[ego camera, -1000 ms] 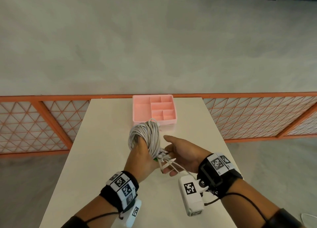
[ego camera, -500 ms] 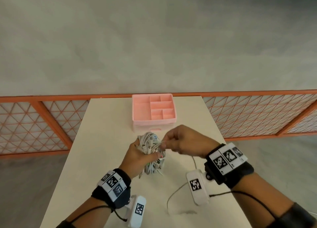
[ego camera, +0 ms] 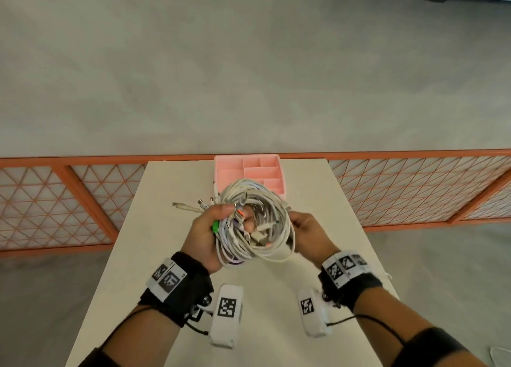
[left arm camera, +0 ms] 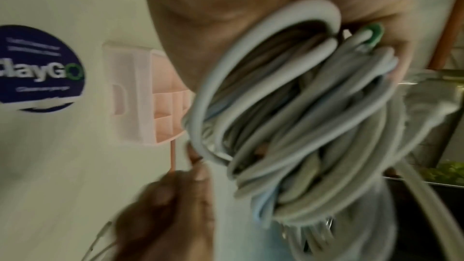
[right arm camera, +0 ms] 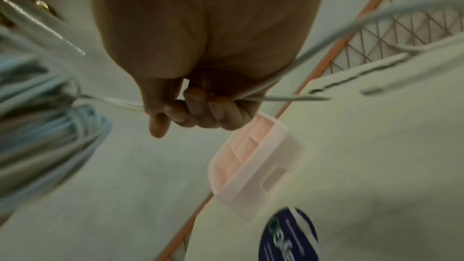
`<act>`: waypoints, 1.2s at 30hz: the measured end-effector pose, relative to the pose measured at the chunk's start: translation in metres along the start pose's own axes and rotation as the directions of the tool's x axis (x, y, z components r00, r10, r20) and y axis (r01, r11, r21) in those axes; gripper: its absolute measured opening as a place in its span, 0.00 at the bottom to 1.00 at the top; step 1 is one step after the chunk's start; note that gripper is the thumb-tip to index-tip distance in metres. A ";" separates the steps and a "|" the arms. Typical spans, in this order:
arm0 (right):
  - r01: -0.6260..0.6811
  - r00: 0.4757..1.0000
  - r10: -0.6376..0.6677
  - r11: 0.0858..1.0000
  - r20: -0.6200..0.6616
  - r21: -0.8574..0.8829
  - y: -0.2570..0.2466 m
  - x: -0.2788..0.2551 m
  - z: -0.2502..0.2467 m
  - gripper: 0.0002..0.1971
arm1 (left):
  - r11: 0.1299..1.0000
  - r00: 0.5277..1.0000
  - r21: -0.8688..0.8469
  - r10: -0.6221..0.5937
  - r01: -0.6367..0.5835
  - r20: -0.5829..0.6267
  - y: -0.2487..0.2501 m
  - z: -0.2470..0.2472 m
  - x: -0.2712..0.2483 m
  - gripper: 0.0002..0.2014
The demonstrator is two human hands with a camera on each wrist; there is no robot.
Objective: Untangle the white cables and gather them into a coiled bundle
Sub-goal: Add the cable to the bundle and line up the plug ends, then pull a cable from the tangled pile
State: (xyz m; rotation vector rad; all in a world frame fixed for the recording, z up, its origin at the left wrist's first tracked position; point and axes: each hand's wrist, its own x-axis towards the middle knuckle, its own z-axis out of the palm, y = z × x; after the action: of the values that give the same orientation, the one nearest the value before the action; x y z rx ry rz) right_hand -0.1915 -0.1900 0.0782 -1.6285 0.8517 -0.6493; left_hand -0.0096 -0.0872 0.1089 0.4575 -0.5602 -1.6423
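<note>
A coiled bundle of white cables (ego camera: pixel 257 223) hangs in the air above the cream table (ego camera: pixel 166 228), with several plug ends sticking out at its upper left. My left hand (ego camera: pixel 213 228) grips the bundle's left side, fingers curled round the strands; the left wrist view shows the cable loops (left arm camera: pixel 301 116) against the palm. My right hand (ego camera: pixel 307 234) holds the bundle's right edge. In the right wrist view its fingers (right arm camera: pixel 200 110) curl round a few thin white strands (right arm camera: pixel 288 97), with the main coil (right arm camera: pixel 50 122) at the left.
A pink compartment tray (ego camera: pixel 249 170) stands at the table's far edge, just behind the bundle. An orange lattice railing (ego camera: pixel 414 189) runs behind the table. A round dark blue sticker (left arm camera: pixel 40 68) lies on the tabletop near the tray.
The bundle has been raised and turned so its ring faces me. My right hand moved from the top of the bundle to its right edge. The hanging strand has been gathered in.
</note>
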 end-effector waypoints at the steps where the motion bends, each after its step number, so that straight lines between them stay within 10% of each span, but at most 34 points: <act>1: 0.006 1.000 -0.006 1.000 0.003 -0.018 0.006 -0.007 0.009 0.23 | 0.999 0.999 0.014 0.033 -0.033 -0.024 0.003 0.002 0.003 0.14; 8: 0.062 0.984 -0.005 0.946 0.177 -0.319 0.027 -0.043 0.046 0.12 | 0.932 0.869 0.275 0.328 -0.235 -0.371 0.004 -0.008 0.019 0.18; 12: 0.211 0.936 -0.003 0.804 0.351 -0.556 -0.002 -0.047 0.047 0.14 | 0.722 0.765 0.667 0.531 -0.183 -0.365 -0.007 -0.018 0.018 0.20; 18: 0.375 0.853 0.092 0.575 0.513 -0.727 -0.059 -0.039 0.031 0.10 | 0.613 0.830 0.785 0.483 -0.093 -0.279 -0.027 -0.031 0.010 0.22; 26: 0.225 0.878 0.009 0.874 0.478 -0.430 -0.098 -0.001 -0.003 0.07 | 0.882 0.913 0.471 0.200 -0.010 -0.355 -0.042 -0.025 -0.002 0.13; 36: 0.170 0.959 -0.123 0.971 0.255 -0.171 -0.077 0.026 -0.011 0.03 | 0.981 0.960 0.167 -0.046 0.096 -0.278 -0.042 -0.020 -0.004 0.23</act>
State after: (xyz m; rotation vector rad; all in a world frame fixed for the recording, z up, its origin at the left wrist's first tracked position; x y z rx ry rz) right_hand -0.1701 -0.2092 0.1549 -1.9144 0.6326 -0.4676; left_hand -0.0304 -0.0813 0.0673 0.8321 -0.4903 -1.5693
